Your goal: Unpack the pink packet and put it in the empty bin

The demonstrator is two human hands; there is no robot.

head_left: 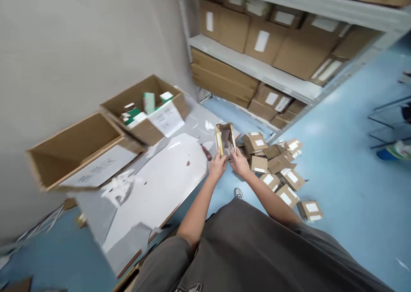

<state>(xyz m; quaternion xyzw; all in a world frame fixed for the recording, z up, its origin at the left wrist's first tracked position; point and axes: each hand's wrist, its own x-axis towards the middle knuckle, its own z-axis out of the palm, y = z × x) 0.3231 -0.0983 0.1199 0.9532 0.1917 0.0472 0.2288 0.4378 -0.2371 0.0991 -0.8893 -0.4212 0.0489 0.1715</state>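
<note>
Between my two hands is a small cardboard box (pixel 225 131), its top open and its inside facing up toward me. My left hand (pixel 218 165) grips the near left side, thumb along the wall. At the near right side my right hand (pixel 239 163) has its fingers closed on the same box. Something pale shows inside it, too blurred to name. A dark red-handled tool (pixel 206 152) lies on the white-covered table (pixel 167 172), just left of my left hand.
Two open cartons stand along the wall: one (pixel 73 142) at left, another (pixel 154 86) holding green-and-white boxes. White scraps (pixel 119 186) lie on the table. Small labelled cardboard boxes (pixel 290 178) are heaped on the blue floor at right. A metal shelf (pixel 257 67) carries large cartons behind.
</note>
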